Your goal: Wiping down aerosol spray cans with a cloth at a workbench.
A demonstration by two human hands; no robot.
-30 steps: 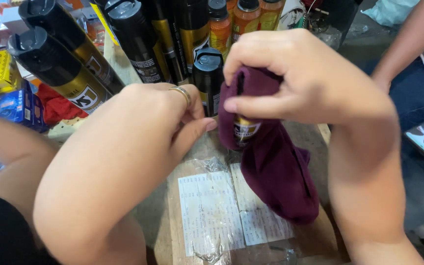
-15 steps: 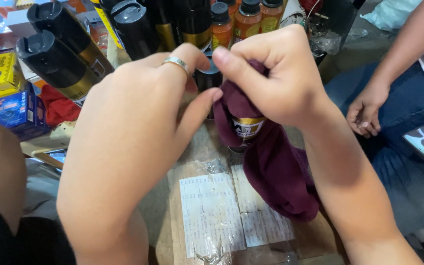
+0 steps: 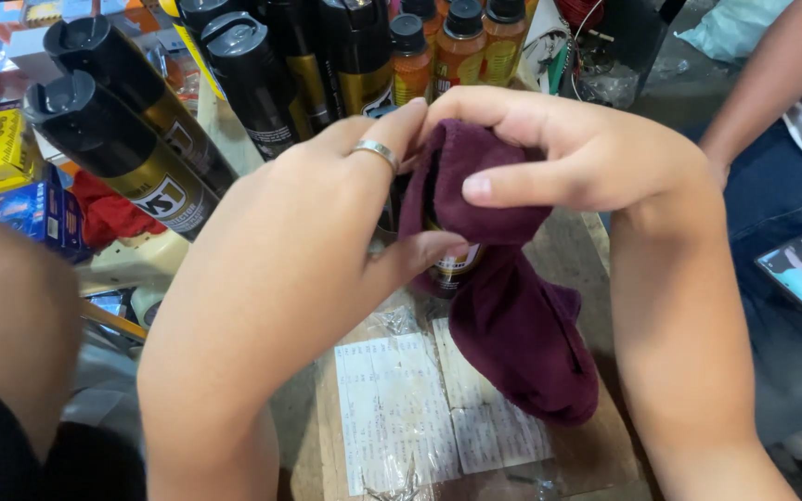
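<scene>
Maroon cloth (image 3: 512, 325) wrapped over a black spray can (image 3: 452, 264), pinched by left hand (image 3: 299, 250) and right hand (image 3: 587, 158) together.

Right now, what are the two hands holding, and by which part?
Both hands grip a maroon cloth wrapped over a can: right hand pinches its bunched top, left hand its left side.

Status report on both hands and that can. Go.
Left hand and right hand both gripping maroon cloth wrapped over spray can. Can upright on taped cardboard box. Row of black cans close behind.
</scene>
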